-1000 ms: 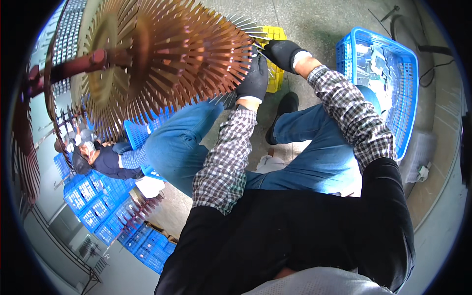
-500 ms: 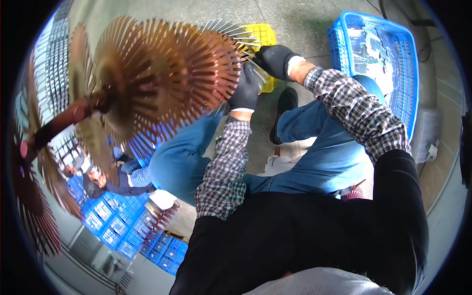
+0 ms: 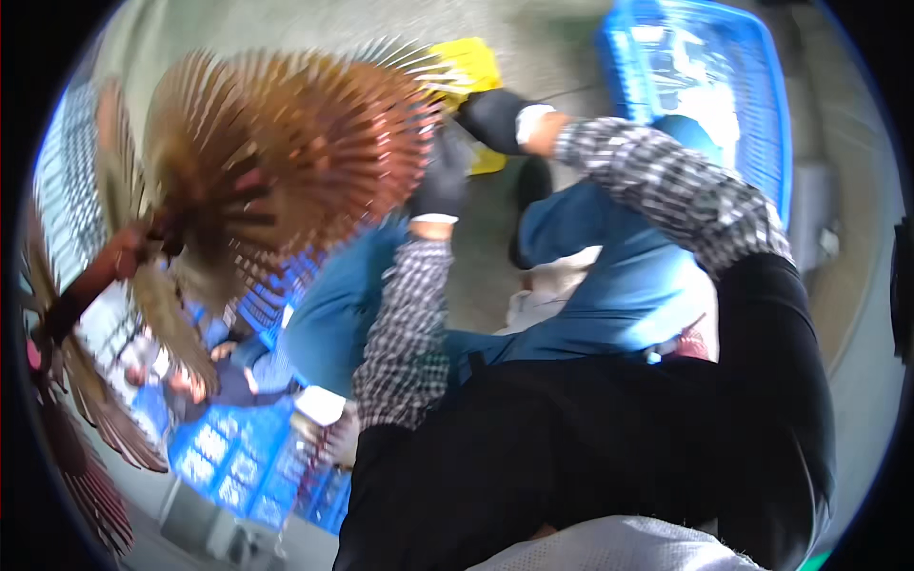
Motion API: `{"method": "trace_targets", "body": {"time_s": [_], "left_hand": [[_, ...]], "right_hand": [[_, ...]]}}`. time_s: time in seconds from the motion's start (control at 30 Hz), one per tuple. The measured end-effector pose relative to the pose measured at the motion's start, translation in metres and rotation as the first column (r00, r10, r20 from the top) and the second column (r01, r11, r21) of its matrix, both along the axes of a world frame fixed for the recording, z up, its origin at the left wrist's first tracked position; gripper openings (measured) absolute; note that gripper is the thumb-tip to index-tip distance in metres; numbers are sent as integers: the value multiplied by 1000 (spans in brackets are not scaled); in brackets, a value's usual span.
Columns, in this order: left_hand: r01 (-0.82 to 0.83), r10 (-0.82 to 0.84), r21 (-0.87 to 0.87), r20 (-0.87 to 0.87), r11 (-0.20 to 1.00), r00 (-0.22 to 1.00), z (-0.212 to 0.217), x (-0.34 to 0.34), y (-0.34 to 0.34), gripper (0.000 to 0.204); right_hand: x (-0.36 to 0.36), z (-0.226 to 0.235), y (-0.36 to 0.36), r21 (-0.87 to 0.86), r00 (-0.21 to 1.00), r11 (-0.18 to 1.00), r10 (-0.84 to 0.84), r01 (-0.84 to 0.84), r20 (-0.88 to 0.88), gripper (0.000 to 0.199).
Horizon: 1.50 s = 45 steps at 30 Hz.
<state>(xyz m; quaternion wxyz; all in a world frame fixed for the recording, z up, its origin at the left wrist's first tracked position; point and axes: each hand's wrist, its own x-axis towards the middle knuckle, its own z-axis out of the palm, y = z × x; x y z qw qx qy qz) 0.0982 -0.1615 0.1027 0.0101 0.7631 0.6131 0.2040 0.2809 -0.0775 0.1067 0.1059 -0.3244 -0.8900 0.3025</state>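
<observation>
A tall rack of reddish-brown fins (image 3: 381,124), set in rings around a thick stem (image 3: 105,276), fills the left side. Thin silver strips (image 3: 405,59) stick out along the far edge of its nearest ring. My right hand (image 3: 495,121), in a black glove, is at that ring's right edge with its fingers curled inward; what they hold is too blurred to make out. Just below it, my left hand (image 3: 440,181), also black-gloved, reaches up against the ring's edge. Its fingers are smeared and partly hidden.
A yellow plastic container (image 3: 471,62) sits on the floor behind my hands. A blue crate (image 3: 619,67) with shiny pieces stands by my right knee. At lower left are blue crates (image 3: 228,452) and another person (image 3: 214,381). Other fin rings (image 3: 109,438) reach the left rim.
The whole view has shifted and blurred, with rack, hands and crate all lying further left in the picture. Both hands stay at the ring's edge.
</observation>
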Motion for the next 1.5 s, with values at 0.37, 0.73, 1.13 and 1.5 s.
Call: {"method": "trace_targets", "body": {"time_s": [0.37,0.73,1.13,1.5], "left_hand": [[33,-39,-49,-125,998,991,22,-14,-10,54],[-69,301,-622,276,780,913,30,-28,-15,47],[-132,125,-44,-129,990,984,31,-7,-11,55],[-98,108,84,-124,992,986,27,-6,-5,52]], "right_hand": [[117,121,21,-196,860,843,-510,500,-1,39],[341,-25,39,368,501,851,-520,376,691,71],[357,-23,4,711,591,517,-787,476,177,16],[364,6,-47,384,638,594,-770,707,19,31]]}}
